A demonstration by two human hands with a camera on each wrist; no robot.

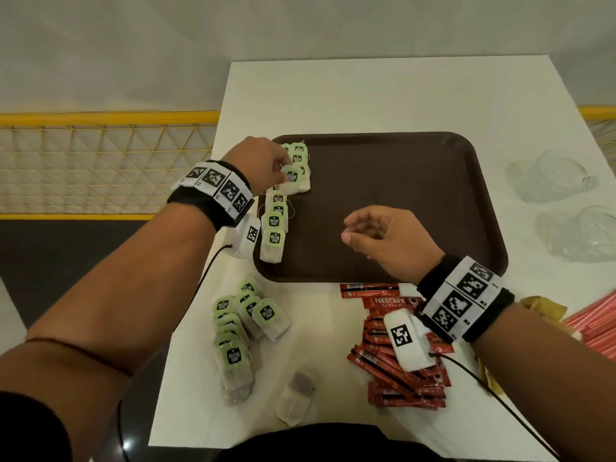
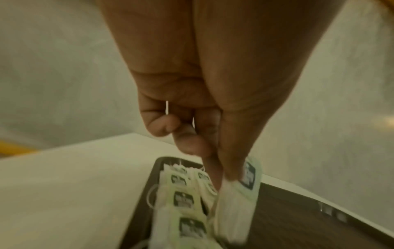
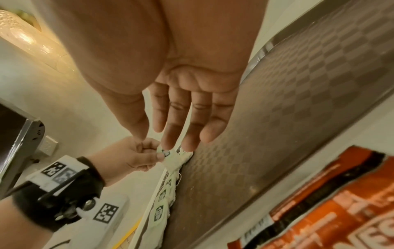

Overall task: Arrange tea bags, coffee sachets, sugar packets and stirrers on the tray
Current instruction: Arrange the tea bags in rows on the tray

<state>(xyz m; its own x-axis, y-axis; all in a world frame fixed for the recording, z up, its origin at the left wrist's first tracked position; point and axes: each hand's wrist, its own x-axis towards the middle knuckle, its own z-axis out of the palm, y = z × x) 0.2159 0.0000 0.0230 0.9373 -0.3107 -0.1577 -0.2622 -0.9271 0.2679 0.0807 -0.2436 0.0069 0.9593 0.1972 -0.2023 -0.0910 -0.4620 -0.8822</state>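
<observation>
A: What is the left hand doing?

B: It is reaching over the tray's far left corner, fingers curled, pinching a tea bag between thumb and fingertips. The bag is hanging just above the row of bags that is running along the tray's left edge.

A: And the right hand?

B: It is hovering over the tray's near middle, fingers loosely spread and holding nothing.

A: Is the left wrist view adding anything?

B: It is showing the pinch from close up: the thumb is pressing the bag's top, and the white pouch is dangling beside the row. The right wrist view is showing the open palm and the tray's checkered surface.

A: How is the bag looking?

B: It is wearing a pale green tag with a dark logo.

A: What is lying off the tray?

B: More tea bags are lying near its near left corner, and red coffee sachets are piling up just beside its near edge.
</observation>
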